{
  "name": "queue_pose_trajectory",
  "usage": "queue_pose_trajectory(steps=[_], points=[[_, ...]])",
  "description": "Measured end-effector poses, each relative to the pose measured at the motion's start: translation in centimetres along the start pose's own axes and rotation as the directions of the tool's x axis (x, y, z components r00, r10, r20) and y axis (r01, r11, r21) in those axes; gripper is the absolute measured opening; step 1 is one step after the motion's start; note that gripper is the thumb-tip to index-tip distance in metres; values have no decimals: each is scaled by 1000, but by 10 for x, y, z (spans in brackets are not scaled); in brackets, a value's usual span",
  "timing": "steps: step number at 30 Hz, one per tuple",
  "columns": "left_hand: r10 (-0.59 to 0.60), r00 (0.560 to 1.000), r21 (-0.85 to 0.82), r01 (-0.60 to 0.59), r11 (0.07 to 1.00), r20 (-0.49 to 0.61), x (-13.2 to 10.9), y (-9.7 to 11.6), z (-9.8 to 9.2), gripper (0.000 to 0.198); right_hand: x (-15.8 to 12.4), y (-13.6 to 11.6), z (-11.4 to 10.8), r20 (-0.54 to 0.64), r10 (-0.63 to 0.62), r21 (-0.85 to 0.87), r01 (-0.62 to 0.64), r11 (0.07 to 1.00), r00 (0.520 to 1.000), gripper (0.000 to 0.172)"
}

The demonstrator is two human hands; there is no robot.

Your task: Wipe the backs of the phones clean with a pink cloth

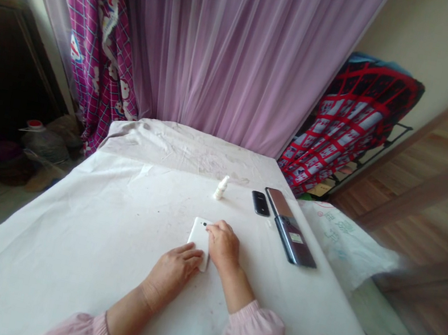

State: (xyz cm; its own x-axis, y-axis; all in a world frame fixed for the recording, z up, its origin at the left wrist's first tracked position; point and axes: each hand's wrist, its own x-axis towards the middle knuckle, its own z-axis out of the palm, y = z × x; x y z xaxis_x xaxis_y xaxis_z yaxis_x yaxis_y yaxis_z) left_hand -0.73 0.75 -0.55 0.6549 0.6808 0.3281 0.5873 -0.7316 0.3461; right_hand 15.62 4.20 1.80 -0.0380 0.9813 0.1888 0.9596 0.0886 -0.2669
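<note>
A white phone lies back side up on the white-covered table, its camera dot at the far end. My left hand rests at the phone's near end with its fingers curled against the edge. My right hand lies over the phone's right side, fingers bent down onto it. Both hands touch the phone where it lies on the cloth. What the fingertips do underneath is hidden.
A small white bottle stands beyond the phone. To the right lie a small dark phone and two longer dark phones end to end. Pink curtains hang behind the table. A red patterned cloth drapes a rack at right.
</note>
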Motion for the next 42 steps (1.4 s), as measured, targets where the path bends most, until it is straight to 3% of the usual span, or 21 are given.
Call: queue_pose_trajectory(steps=[13, 29, 42], points=[[20, 1000, -26, -20, 999, -6, 0, 1, -2, 14, -10, -2, -2, 1, -101, 58, 100, 993, 995, 27], [30, 999, -50, -31, 998, -10, 1, 1, -4, 12, 15, -6, 8, 7, -135, 10, 135, 991, 991, 25], [43, 999, -62, -44, 997, -12, 1, 1, -4, 16, 31, -17, 7, 61, -87, -29, 89, 996, 994, 28]])
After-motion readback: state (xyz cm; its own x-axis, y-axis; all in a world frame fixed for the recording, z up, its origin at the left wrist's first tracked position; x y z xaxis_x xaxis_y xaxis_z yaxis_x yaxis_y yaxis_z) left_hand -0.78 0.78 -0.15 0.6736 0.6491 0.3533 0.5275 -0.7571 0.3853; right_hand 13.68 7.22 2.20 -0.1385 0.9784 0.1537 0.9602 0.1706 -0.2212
